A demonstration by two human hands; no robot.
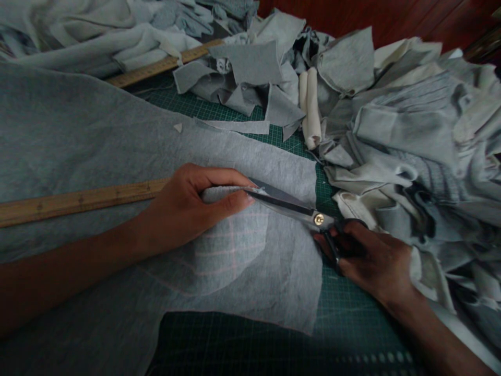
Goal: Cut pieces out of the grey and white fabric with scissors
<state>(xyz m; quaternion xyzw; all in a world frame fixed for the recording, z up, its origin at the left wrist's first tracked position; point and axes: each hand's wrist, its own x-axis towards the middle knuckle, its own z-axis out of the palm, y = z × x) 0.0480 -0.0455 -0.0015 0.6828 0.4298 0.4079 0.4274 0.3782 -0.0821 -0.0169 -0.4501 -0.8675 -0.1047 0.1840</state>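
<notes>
My left hand [203, 203] pinches a folded edge of a pale checked fabric piece [235, 245] between thumb and fingers. This piece lies over a large grey cloth [291, 271]. In my right hand [371, 256] are scissors [289, 206] with black handles and a brass-coloured pivot screw. Their blades point left, and the tips reach the folded edge right at my left fingertips. Whether the blade tips are fully closed on the fabric is hard to make out. A wooden ruler [86, 201] lies on the grey cloth, its right end hidden behind my left hand.
Under the cloth is a green gridded cutting mat [235, 339]. Piled fabric [410, 130] fills the right side, close to my right hand. Grey offcuts [254, 68] and a second wooden ruler [164, 63] lie at the back. A thin fabric strip [242, 127] rests by the cloth's far edge.
</notes>
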